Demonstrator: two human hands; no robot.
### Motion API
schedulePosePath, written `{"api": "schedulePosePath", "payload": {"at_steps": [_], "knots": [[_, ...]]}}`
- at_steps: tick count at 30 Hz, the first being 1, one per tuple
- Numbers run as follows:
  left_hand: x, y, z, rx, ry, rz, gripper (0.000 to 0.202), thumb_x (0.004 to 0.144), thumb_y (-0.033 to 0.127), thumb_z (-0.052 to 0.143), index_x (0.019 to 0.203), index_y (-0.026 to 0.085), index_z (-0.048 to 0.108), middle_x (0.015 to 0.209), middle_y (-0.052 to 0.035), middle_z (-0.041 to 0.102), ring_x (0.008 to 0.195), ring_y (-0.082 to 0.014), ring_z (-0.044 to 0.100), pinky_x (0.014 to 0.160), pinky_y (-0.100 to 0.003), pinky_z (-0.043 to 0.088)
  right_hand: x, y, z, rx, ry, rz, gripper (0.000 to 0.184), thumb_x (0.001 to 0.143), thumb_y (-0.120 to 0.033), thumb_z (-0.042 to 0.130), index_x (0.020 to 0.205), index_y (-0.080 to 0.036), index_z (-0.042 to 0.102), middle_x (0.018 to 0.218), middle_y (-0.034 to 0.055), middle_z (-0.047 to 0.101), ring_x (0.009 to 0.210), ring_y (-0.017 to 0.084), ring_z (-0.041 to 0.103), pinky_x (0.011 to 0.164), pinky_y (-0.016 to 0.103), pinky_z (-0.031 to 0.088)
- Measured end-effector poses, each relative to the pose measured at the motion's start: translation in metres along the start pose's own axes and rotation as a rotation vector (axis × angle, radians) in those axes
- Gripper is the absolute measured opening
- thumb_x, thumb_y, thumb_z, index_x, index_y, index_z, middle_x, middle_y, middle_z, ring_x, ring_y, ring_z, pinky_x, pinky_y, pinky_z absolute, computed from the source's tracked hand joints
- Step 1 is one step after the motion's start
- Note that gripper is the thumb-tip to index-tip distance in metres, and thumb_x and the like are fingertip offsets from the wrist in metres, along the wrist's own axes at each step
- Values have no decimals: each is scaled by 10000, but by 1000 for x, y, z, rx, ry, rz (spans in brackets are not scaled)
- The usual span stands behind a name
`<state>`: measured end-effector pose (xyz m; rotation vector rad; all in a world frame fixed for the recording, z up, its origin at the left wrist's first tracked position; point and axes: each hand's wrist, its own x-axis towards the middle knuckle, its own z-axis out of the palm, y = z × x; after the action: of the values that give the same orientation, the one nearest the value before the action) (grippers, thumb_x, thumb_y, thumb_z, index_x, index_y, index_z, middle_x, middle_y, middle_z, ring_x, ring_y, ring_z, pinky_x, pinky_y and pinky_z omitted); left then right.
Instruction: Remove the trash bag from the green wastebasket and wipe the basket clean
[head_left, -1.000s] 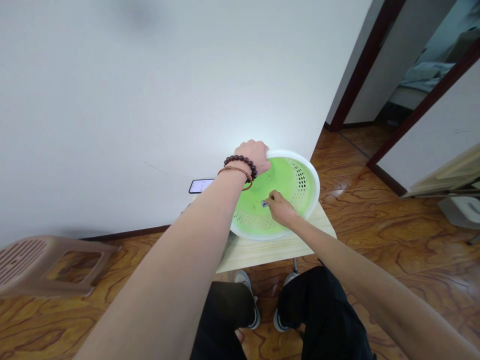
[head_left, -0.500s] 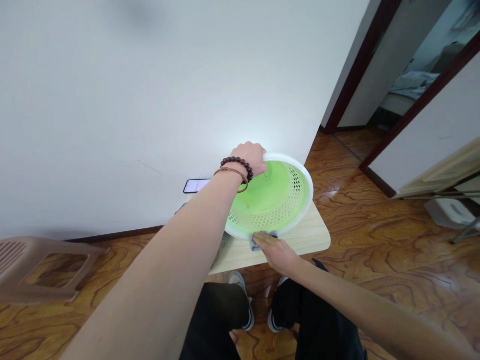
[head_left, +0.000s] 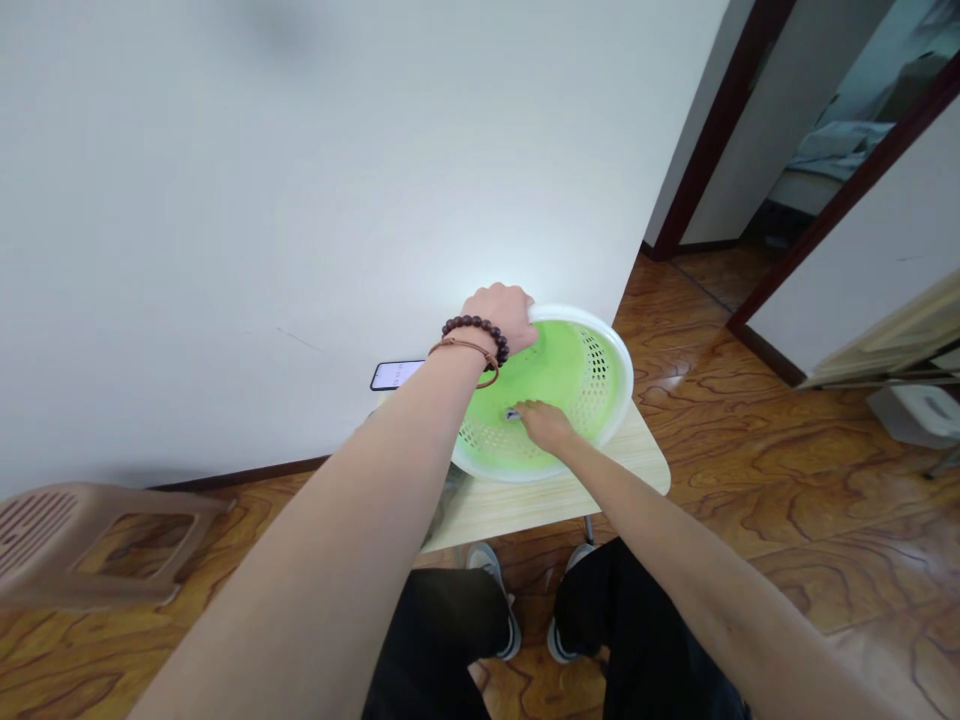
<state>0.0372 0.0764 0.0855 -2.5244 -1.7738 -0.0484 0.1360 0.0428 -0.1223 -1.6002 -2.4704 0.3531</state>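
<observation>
A round plastic basket [head_left: 619, 375], green inside with a white rim and rows of holes, is tilted above a small wooden-top table [head_left: 517, 505]. My left hand [head_left: 501, 312], with a beaded bracelet and a brown cord at the wrist, is closed around the far rim. Inside the basket, my right hand [head_left: 546, 425] is closed on a small grey cloth [head_left: 513, 413], mostly hidden by the fingers, near the green inner surface.
A phone [head_left: 396, 375] with a lit screen lies by the wall, left of the basket. On the left stands a brown plastic stool [head_left: 97, 550]. My legs are below the table's near edge, and a doorway opens at the right.
My right hand has moved with the cloth from the basket's near rim up into its inside. The left hand keeps its grip on the rim.
</observation>
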Motion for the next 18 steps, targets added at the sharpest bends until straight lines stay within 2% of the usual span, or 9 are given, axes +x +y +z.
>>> {"api": "schedulePosePath", "payload": {"at_steps": [4, 6, 11, 14, 16, 18], "knots": [[1, -2, 2, -16, -8, 8, 326, 686, 283, 488, 961, 215, 650, 887, -97, 629, 818, -236, 573, 707, -344, 449, -12, -17, 25, 122, 21, 63, 388, 864, -119, 345, 1217, -139, 505, 1179, 114, 583, 1076, 197, 536, 929, 340, 399], [2, -3, 3, -7, 3, 3, 328, 683, 281, 487, 960, 219, 651, 867, -92, 630, 791, -226, 574, 695, -338, 448, -25, -29, 28, 199, 43, 16, 409, 865, -117, 337, 1251, -143, 472, 1231, 105, 553, 1111, 186, 516, 945, 328, 389], [3, -9, 6, 7, 30, 13, 346, 675, 276, 480, 973, 251, 652, 802, -68, 625, 720, -197, 569, 636, -303, 443, -83, -41, 15, 329, 66, -232, 463, 841, -86, 362, 1297, -131, 428, 1333, 101, 464, 1247, 164, 392, 1032, 332, 321], [3, -11, 6, 14, 31, 23, 356, 675, 273, 474, 984, 257, 649, 783, -60, 618, 704, -189, 564, 629, -296, 438, -120, -37, 4, 390, -7, -372, 473, 839, -81, 362, 1302, -150, 434, 1329, 94, 471, 1242, 162, 402, 1027, 349, 343], [3, -11, 5, 18, 28, 17, 353, 675, 268, 474, 982, 253, 649, 789, -59, 617, 708, -187, 562, 639, -297, 438, -132, -34, -2, 451, -31, -378, 477, 841, -89, 365, 1305, -174, 433, 1310, 80, 493, 1210, 163, 444, 1006, 349, 377], [3, -9, 5, 20, 25, 13, 344, 678, 266, 473, 973, 241, 650, 802, -64, 619, 719, -188, 561, 651, -300, 438, -128, -31, -8, 526, 41, -283, 467, 857, -108, 353, 1312, -188, 424, 1290, 70, 514, 1183, 167, 474, 991, 355, 396]]}}
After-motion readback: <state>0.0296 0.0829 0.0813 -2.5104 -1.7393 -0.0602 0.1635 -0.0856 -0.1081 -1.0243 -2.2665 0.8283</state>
